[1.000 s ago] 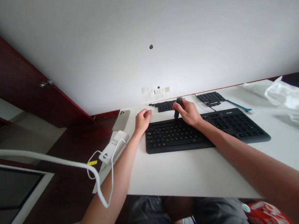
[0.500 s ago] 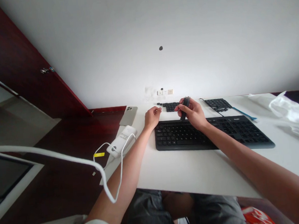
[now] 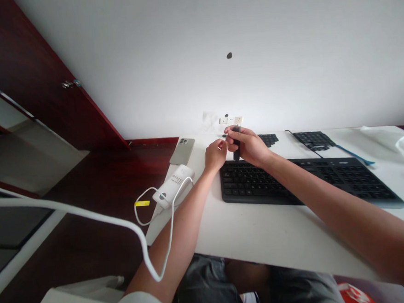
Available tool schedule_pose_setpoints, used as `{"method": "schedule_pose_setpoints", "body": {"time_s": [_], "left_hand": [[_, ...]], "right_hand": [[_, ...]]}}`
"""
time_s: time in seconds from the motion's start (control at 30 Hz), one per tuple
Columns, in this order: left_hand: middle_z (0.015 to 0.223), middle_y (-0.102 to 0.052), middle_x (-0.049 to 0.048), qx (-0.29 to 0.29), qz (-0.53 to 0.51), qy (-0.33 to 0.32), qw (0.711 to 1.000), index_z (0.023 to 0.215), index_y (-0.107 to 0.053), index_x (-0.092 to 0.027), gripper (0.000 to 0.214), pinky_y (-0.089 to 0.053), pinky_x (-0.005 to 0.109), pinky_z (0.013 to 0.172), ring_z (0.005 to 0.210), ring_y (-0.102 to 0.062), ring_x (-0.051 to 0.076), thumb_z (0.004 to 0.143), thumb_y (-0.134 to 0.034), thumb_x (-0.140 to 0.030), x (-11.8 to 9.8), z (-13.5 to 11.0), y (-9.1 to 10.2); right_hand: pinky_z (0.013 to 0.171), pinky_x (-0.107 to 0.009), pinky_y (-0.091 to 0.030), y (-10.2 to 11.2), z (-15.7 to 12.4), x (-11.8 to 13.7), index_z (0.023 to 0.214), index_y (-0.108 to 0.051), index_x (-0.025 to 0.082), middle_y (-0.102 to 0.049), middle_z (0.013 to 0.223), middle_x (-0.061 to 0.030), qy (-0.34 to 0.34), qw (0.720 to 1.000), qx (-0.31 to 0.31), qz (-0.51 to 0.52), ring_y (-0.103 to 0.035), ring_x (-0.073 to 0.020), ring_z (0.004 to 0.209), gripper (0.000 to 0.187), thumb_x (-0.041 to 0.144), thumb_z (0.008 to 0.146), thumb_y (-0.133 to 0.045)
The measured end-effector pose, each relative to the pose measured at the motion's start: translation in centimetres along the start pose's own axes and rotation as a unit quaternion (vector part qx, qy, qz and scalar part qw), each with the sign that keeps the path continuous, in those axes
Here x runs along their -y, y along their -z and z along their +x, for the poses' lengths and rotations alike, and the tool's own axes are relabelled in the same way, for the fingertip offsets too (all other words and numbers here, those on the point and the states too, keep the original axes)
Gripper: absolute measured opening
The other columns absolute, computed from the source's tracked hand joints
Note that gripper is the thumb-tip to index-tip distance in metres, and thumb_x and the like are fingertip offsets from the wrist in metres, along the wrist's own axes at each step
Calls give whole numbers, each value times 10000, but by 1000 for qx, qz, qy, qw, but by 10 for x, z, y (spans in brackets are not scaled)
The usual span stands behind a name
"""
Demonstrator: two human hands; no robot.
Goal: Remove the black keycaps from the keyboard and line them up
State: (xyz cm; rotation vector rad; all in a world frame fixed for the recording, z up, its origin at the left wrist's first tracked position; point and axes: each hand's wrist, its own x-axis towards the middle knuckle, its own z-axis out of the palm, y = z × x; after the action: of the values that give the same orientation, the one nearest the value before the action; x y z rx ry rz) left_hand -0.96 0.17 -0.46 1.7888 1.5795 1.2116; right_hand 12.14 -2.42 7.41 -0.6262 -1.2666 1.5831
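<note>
Holding a slim black tool (image 3: 236,150) roughly upright in the right hand (image 3: 252,145), with thumb and fingers wrapped around it, right by the far edge of the black keyboard (image 3: 342,176) near the left end. Got the left hand (image 3: 216,157) loosely curled just to the left, with fingertips bunched close to those of the right. Can't tell about a pinch on anything in the left, though, or about touching versus a tiny gap between the hands; too small to make out. Would call this a two-handed stage up around the tool, probably for handling something little there, rather than any work on the keyboard itself. Next, at a guess, calls for a steady hold on the right and a light, precise fingertip grip on the left, without bumping the keyboard. Got that keyboard flat on the white table (image 3: 263,239), stretching from the middle out to the right, partly under the right forearm. Also spotting small black pieces (image 3: 312,139) on the far side, plus a blue stick-like thing (image 3: 354,154) far right.
</note>
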Motion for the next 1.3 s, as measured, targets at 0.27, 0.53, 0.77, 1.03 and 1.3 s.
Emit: {"method": "schedule_pose_setpoints", "body": {"time_s": [0.27,0.53,0.77,1.03,1.3], "left_hand": [[679,-596,5,-7,-58,23,998,699,-560,-178,354,-290,270,626,675,-488,138,967,-507,-403,4,6,-2],[614,-477,-14,-5,-63,21,998,652,-432,-186,380,-260,286,631,660,-375,113,979,-545,-342,4,4,1],[565,-358,-37,-38,-72,15,997,619,-343,-202,445,-250,292,593,624,-331,116,967,-524,-411,10,7,-3],[569,-337,-37,-33,-85,17,996,620,-308,-208,437,-247,284,582,623,-332,119,935,-526,-418,8,5,-2],[581,-361,-35,-16,-96,13,995,623,-337,-204,432,-257,276,580,626,-362,120,946,-534,-411,3,3,-2]], "right_hand": [[437,-277,-126,-9,-7,-17,546,-262,244,-185,476,97,5,1000,13,-9,-151,-60,430,636,549,811,-753],[423,-264,-122,-14,-6,-36,538,-337,238,-219,478,92,22,1000,16,-7,-174,-57,417,596,551,779,-783],[435,-274,-161,-15,-7,-45,487,-311,237,-256,449,69,31,998,6,-59,-224,-69,424,610,521,823,-732],[435,-271,-216,-12,-8,-50,479,-319,237,-298,439,52,43,994,-6,-103,-253,-81,433,579,502,862,-662],[439,-280,-239,-10,-7,-57,477,-314,242,-312,435,41,69,989,-25,-125,-269,-90,428,550,459,884,-614]]}}
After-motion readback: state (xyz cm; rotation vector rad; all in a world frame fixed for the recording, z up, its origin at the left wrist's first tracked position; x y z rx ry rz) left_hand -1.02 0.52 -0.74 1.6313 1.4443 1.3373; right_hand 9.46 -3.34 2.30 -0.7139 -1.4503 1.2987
